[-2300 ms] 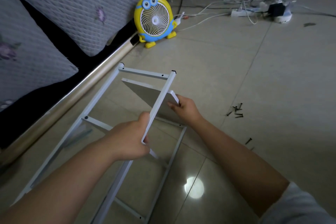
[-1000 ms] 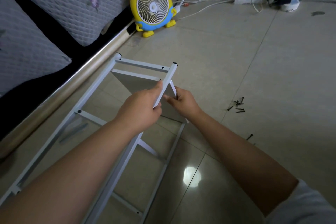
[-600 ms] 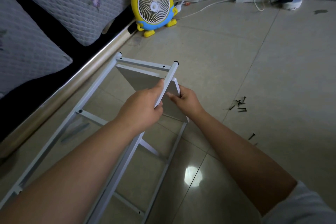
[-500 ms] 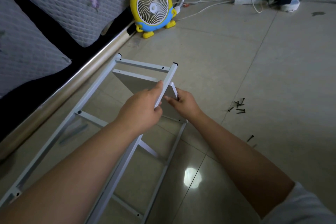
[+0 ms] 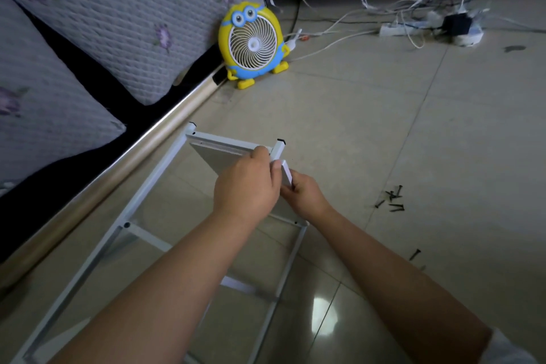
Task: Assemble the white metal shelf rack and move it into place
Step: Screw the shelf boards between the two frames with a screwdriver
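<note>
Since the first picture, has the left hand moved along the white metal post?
Yes. The left hand slid up the white metal post toward its black end cap, now gripping just below it.

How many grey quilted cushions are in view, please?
2: the farther grey quilted cushion beside the yellow cartoon fan, the nearer grey quilted cushion at the left edge. Others may lie outside view.

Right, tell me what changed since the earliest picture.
The left hand slid up the frame's upright to a grip near its capped end. The shelf panel, held by the right hand, moved up close under the top crossbar. The screws and fan stayed put.
</note>
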Demonstrator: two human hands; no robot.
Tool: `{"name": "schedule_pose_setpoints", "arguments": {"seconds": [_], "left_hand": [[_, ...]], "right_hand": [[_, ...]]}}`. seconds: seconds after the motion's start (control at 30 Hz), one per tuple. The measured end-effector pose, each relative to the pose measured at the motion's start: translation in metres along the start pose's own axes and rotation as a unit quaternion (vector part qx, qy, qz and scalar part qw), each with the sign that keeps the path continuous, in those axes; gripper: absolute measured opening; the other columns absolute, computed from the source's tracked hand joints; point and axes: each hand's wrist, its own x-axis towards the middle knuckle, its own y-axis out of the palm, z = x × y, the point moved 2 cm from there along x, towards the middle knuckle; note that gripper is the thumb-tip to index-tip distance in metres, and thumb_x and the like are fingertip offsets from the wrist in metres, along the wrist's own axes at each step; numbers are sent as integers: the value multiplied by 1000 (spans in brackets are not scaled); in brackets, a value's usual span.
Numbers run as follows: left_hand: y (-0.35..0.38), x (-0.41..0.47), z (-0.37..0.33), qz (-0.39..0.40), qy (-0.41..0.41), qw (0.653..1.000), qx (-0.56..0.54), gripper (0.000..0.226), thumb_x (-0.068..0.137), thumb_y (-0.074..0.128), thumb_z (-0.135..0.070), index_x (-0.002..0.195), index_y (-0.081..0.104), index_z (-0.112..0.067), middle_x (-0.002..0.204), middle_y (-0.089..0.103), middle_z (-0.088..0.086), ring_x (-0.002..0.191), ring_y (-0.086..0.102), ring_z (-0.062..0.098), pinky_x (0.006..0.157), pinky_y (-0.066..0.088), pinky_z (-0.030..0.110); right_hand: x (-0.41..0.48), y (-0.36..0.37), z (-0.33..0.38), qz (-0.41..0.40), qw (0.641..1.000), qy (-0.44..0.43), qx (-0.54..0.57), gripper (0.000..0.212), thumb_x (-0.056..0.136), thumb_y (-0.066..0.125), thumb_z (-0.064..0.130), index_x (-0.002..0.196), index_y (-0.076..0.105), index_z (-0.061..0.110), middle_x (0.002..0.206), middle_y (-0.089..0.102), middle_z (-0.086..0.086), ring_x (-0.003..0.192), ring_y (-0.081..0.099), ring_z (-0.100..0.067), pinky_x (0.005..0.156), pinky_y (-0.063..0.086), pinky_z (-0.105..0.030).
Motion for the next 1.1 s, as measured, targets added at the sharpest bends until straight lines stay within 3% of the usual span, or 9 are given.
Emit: {"name": "schedule_pose_setpoints", "arguments": {"seconds": [0.03, 0.1, 0.2, 0.37, 0.57, 0.7, 0.8, 0.9, 1.1], "left_hand": [[1, 0, 0, -18, -4, 999, -26, 28, 95, 43, -30, 109, 46, -6, 111, 54, 12, 104, 50, 31, 73, 33, 34], [3, 4, 2, -55, -16, 995, -82, 40, 89, 55, -25, 121, 45, -3, 122, 45, 14, 115, 42, 29, 83, 33, 31], [11, 10, 4, -53, -6, 994, -96, 47, 86, 59, -24, 128, 50, -6, 132, 39, 12, 126, 32, 27, 96, 32, 30], [17, 6, 10, -57, 22, 991, -119, 53, 75, 47, -31, 119, 60, -5, 122, 50, 12, 119, 43, 29, 92, 34, 26], [9, 5, 17, -37, -2, 973, -229, 55, 77, 30, -23, 118, 63, -7, 122, 53, 5, 115, 46, 18, 89, 35, 20], [-6, 30, 38, 35, 83, 986, -141, 41, 80, 51, 10, 114, 66, -7, 111, 60, 6, 102, 55, 20, 81, 35, 16], [-11, 49, 39, 114, 150, 982, -2, 28, 82, 65, -8, 110, 69, -10, 108, 63, 4, 106, 54, 22, 86, 39, 21], [-14, 56, 28, 143, 183, 967, 103, 18, 85, 60, -18, 99, 71, -13, 103, 62, 3, 101, 55, 23, 83, 45, 34], [-18, 69, 13, 179, 251, 917, 253, 22, 91, 51, -30, 99, 66, -16, 109, 60, 3, 100, 56, 24, 70, 38, 30]], "right_hand": [[0, 1, -1, -2, 1000, -4, 2, 7, 91, 54, 10, 91, 62, 11, 78, 52, 6, 71, 46, -1, 60, 35, -5], [-1, 2, 0, -8, 1000, -16, 7, 19, 91, 55, 11, 108, 62, 5, 87, 55, 4, 81, 49, -2, 63, 36, -4], [-2, 1, 2, -9, 999, -28, 14, 25, 90, 56, 17, 110, 61, 3, 88, 57, 2, 84, 50, -8, 64, 36, -12], [0, 2, -2, -4, 1000, -25, 13, 27, 91, 54, 16, 112, 60, 1, 90, 64, -10, 84, 51, -12, 73, 40, -30], [-3, 3, 1, 5, 999, -36, -23, 22, 92, 53, 12, 111, 60, 3, 70, 51, 9, 64, 49, 2, 58, 34, -4], [-3, 1, 1, 7, 1000, -14, -25, 23, 93, 53, 15, 111, 60, 4, 60, 39, 19, 53, 43, 4, 56, 35, -5], [-3, 1, 1, 8, 1000, -14, -25, 24, 93, 53, 16, 113, 59, 4, 61, 40, 19, 56, 40, 5, 55, 33, -5], [-2, -1, 2, 7, 1000, -8, -20, 26, 93, 53, 17, 116, 58, 5, 63, 39, 21, 56, 40, 5, 56, 35, -5], [1, -2, 3, 17, 1000, 14, -4, 33, 93, 52, 14, 125, 53, 8, 65, 44, 16, 57, 42, 2, 56, 35, -2]]}}
